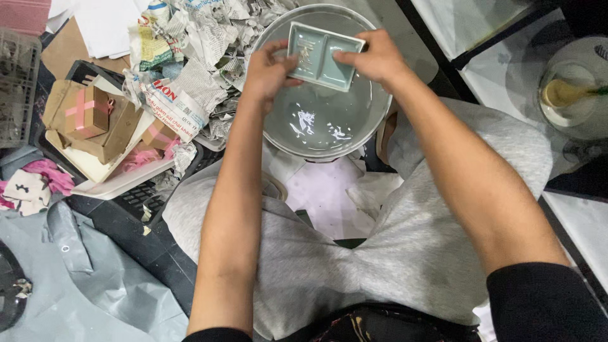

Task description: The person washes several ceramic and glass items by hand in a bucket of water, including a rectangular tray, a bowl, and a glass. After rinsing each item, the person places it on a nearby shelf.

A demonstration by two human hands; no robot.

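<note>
Dark floor (pixel 152 253) strewn with crumpled newspaper (pixel 190 69), grey plastic sheet (pixel 88 278).

- The divided dish (pixel 323 56) sits between the two hands, over the far half of the round basin (pixel 354 136).
- The left hand (pixel 269 73) grips the dish's left edge; the right hand (pixel 375 58) grips its right edge.
- Water lies in the basin, below the dish.
- The basin stands beyond the person's knees (pixel 405 247).
- Crumpled newspaper (pixel 190 69) lies left of the basin, touching its rim.
- Small cardboard boxes (pixel 95 120) sit on a tray (pixel 107 183), left of the newspaper.
- A plastic sheet (pixel 95 272) lies on the floor at the near left.
- A glass bowl (pixel 579 88) stands far right, well apart from the basin.
</note>
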